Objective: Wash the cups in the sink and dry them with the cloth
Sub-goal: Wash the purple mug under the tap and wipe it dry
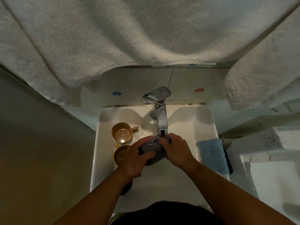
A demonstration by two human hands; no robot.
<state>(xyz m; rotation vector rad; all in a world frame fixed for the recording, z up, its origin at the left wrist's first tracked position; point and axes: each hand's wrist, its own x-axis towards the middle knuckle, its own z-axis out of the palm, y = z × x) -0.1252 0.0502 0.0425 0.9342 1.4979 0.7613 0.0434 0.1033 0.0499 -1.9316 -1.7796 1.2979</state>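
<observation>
A dark grey cup point(151, 147) lies on its side under the chrome tap point(159, 114), with water running onto it. My left hand point(135, 161) grips its body from the left. My right hand point(174, 149) grips its far end, fingers curled over it near the spout. A tan cup point(121, 132) with a handle stands upright in the white sink point(206, 120) at the left. Another tan cup point(120, 155) sits just in front of it, partly hidden by my left hand. A blue cloth point(211, 155) lies over the sink's right rim.
Large white towels point(129, 38) hang above and cover the upper view. Blue and red dots mark the wall behind the tap. A white surface point(267, 172) stands to the right of the sink. A dark object shows in the basin under my left wrist.
</observation>
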